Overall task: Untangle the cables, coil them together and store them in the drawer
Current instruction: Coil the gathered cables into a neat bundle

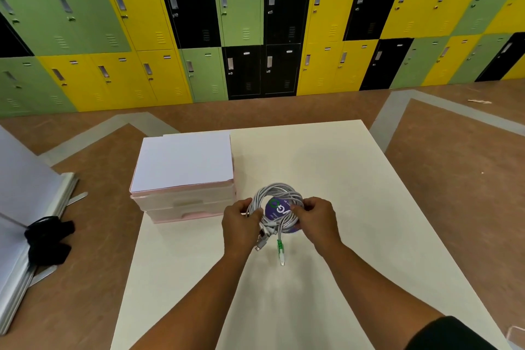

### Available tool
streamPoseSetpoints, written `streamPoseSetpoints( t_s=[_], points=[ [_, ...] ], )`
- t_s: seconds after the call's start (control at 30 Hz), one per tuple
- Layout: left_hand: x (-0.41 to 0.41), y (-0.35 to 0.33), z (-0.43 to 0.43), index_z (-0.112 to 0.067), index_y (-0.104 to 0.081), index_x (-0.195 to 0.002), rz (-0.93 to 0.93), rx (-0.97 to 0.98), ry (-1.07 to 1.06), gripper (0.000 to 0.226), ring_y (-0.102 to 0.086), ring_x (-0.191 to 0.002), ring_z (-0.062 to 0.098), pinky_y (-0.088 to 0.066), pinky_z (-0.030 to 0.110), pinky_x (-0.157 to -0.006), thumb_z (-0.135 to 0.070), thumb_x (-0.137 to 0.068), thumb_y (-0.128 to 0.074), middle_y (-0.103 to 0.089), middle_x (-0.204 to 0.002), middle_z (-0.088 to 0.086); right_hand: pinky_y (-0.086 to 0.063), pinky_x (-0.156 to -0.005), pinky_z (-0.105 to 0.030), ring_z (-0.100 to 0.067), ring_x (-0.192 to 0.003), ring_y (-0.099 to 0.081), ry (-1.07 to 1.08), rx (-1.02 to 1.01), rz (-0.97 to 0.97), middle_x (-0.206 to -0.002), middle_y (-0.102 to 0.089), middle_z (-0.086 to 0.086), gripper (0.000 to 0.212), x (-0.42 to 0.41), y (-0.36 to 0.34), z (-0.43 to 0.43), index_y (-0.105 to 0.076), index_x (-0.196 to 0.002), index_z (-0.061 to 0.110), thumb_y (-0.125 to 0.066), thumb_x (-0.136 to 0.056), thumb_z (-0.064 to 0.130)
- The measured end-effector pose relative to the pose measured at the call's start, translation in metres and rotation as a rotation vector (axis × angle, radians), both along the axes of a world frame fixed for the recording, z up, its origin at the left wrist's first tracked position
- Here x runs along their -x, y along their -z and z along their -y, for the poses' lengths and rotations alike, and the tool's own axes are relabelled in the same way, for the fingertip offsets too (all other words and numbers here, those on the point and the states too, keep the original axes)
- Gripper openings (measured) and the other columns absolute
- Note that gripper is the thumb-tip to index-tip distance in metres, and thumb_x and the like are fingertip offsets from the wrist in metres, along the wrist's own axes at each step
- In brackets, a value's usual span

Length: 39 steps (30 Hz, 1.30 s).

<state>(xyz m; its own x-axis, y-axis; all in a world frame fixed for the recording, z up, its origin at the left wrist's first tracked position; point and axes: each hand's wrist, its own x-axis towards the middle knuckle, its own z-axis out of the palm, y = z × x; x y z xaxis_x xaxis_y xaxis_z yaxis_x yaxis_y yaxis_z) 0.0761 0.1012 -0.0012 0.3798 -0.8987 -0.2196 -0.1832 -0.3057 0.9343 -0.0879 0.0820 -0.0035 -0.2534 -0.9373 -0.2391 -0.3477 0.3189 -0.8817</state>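
We see both hands holding a coil of grey cables [277, 198] just above the white table [355, 193], near its middle; the left hand [241, 221] curls its fingers round the coil's left side, and the right hand [316, 219] pinches the right side, fingers bent tight on the strands. Through the ring of the coil we make out a purple round label [275, 206] with white and green print; whether it lies on the table or belongs to the bundle we cannot tell. Loose ends hang from the near edge of the coil; a green-collared plug [280, 246] points down toward us, and grey connectors [262, 237] dangle beside the left palm. Just to the left of the hands stands a pale pink drawer unit [184, 206], its drawers closed, a white sheet [184, 163] lying on top; the coil is near it but apart. On the brown floor to the left we note white boards [25, 207] and a black cloth [48, 236] on them; green, yellow and black lockers [255, 23] fill the far wall.
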Motion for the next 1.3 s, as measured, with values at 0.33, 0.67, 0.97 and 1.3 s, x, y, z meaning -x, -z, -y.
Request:
streamPoseSetpoints(
  t_s=[0.33,0.67,0.97,1.3],
  points=[
    [0.014,0.030,0.023,-0.008,-0.073,-0.106,0.126,-0.118,0.049,0.024,-0.064,-0.076,0.011,-0.041,0.009,-0.059,-0.014,-0.083,-0.077,-0.073,-0.094,0.003,-0.061,-0.064,-0.045,-0.020,-0.064,-0.070,0.040,-0.067,-0.114,-0.079,-0.067,-0.003,0.021,0.010,0.027,0.023,-0.056,-0.087,0.022,-0.076,-0.082,0.026],
    [0.027,0.051,0.037,-0.009,-0.075,-0.100,0.173,-0.197,0.132,0.015,-0.057,-0.065,-0.002,-0.039,0.008,-0.052,-0.011,-0.086,-0.072,-0.071,-0.086,-0.003,-0.060,-0.071,-0.039,-0.016,-0.071,-0.067,0.027,-0.159,-0.162,-0.089,-0.069,-0.002,0.020,0.021,0.056,0.039,-0.061,-0.099,0.018,-0.073,-0.083,0.020],
    [0.025,0.060,0.038,-0.005,-0.070,-0.113,0.262,-0.245,0.115,0.038,-0.063,-0.082,0.015,-0.049,0.026,-0.072,-0.020,-0.079,-0.080,-0.072,-0.104,0.008,-0.050,-0.076,-0.027,-0.024,-0.095,-0.065,-0.125,-0.139,-0.265,-0.106,-0.067,-0.009,0.037,0.019,0.067,0.038,-0.059,-0.121,0.011,-0.070,-0.086,0.016],
    [-0.007,0.056,0.026,-0.014,-0.073,-0.093,0.209,-0.213,0.223,0.023,-0.065,-0.082,0.014,-0.044,0.026,-0.074,-0.036,-0.092,-0.067,-0.070,-0.084,-0.006,-0.044,-0.088,-0.031,-0.024,-0.109,-0.060,-0.051,-0.204,-0.154,-0.124,-0.058,-0.009,0.052,0.033,0.061,0.024,-0.051,-0.134,0.015,-0.070,-0.089,0.033]
  ],
)
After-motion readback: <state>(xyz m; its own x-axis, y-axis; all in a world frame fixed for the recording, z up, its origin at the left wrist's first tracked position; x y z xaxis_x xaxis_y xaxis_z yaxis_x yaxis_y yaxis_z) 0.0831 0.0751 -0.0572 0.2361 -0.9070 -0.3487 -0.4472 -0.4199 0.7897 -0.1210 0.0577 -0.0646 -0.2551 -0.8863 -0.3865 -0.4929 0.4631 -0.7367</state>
